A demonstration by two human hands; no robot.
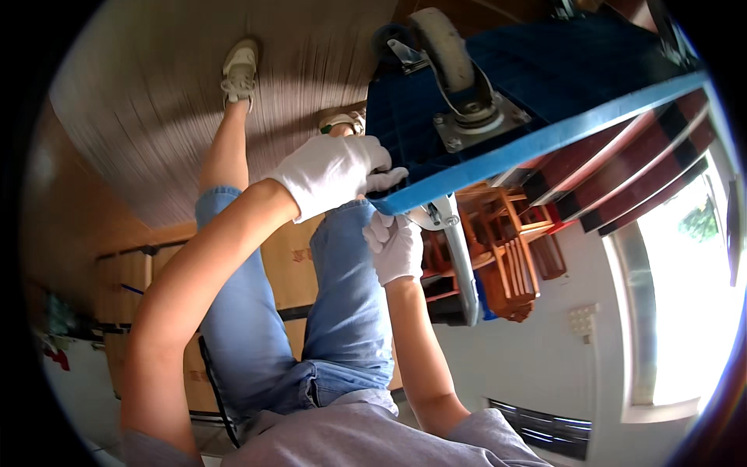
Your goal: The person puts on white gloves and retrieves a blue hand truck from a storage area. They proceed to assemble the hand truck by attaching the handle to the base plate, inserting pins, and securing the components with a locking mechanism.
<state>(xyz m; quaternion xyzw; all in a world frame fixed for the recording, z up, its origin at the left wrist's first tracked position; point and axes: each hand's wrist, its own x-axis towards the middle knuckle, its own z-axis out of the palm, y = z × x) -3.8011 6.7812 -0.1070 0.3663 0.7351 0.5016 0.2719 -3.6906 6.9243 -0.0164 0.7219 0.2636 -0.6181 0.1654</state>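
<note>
A blue platform trolley [560, 74] is tipped up on the right, its underside and casters showing. One caster [447, 54] has a worn grey wheel on a swivel plate bolted near the trolley's edge. My left hand [334, 171], in a white glove, has its fingers bent over the trolley's near left corner. Just below that corner, my gloved right hand [397, 245] is closed against the metal bracket [436, 214] of the folding handle. The handle's silver tube [464, 280] runs down beside my right wrist. The bracket and rim partly hide my right fingertips.
Wooden chairs [506, 249] are stacked beyond the trolley, near a white wall [537, 342] and a bright window [692, 296]. Large cardboard boxes [288, 261] stand behind my legs. My shoes [240, 70] are on a wood-patterned floor [156, 117].
</note>
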